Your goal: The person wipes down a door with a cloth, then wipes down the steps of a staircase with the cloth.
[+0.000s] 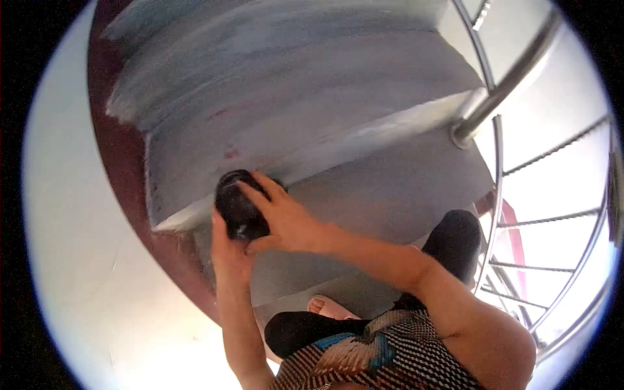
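A rounded, shiny black object [239,207] is between my two hands, over the edge of a grey stair step [364,188]. I cannot make out what it is. My left hand [231,247] holds it from below and from the left, its fingers partly hidden behind the object. My right hand [283,218] wraps over its right side, with fingers across the top and the thumb near its lower edge.
Grey steps [312,84] curve upward ahead, with a dark red border [123,156] beside the pale wall [78,214] on the left. A metal railing [513,71] runs along the right. A foot in a pink sandal [331,308] stands below.
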The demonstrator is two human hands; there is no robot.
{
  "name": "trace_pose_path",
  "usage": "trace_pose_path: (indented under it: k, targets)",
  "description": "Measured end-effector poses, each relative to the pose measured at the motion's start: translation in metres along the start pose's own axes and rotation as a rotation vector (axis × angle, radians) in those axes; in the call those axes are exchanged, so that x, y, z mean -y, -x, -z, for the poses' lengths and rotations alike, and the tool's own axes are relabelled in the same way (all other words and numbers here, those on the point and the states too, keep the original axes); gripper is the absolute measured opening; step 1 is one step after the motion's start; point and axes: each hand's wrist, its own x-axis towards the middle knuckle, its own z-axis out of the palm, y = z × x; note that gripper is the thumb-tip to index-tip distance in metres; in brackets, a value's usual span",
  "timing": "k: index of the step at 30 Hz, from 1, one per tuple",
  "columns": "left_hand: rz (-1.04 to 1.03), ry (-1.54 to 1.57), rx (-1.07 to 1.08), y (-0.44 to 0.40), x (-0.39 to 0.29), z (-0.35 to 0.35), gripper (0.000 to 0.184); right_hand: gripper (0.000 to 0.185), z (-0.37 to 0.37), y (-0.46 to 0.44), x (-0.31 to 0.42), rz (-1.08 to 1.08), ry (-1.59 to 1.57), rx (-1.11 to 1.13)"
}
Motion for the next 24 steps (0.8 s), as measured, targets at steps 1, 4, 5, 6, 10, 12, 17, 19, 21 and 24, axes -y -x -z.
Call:
trace_pose_path:
  k: [1,4,5,6,10,12,17,19,21,24]
  targets:
    - [0.023,0.004,0.027,0.001,0.006,-0.016,0.047,0.065,0.007,0.01,-0.008,-0.127,-0.14,-0.058]
    - [0.173,-0.4,0.32,0.007,0.027,-0.049,0.053,0.056,0.03,0.047,-0.045,-0.427,-0.469,-0.296]
    - [0.134,-0.41,0.501,0.009,0.034,-0.054,0.057,0.054,0.052,0.054,-0.047,-0.503,-0.422,-0.342]
    - [0.087,-0.415,0.681,0.007,0.041,-0.061,0.061,0.052,0.081,0.057,-0.048,-0.573,-0.373,-0.388]
    - [0.087,-0.535,0.621,-0.01,0.06,-0.06,0.062,0.032,0.154,0.074,-0.102,-0.653,-0.18,-0.876]
    - [0.142,-0.555,0.633,-0.016,0.061,-0.048,0.06,0.03,0.182,0.086,-0.177,-0.695,-0.316,-1.021]
    - [0.068,-0.608,0.382,-0.014,0.06,0.003,0.053,0.026,0.192,0.073,-0.263,-0.864,-0.517,-1.154]
    - [0.033,-0.608,0.266,-0.017,0.055,0.031,0.05,0.026,0.163,0.066,-0.251,-0.671,-0.388,-1.115]
    - [0.009,-0.367,-0.008,-0.023,0.05,0.063,0.041,0.029,0.1,0.062,-0.227,-0.511,-0.251,-1.009]
    - [-0.19,-0.304,-0.164,-0.017,0.034,0.097,0.039,0.049,-0.011,0.023,-0.123,-0.513,-0.31,-1.048]
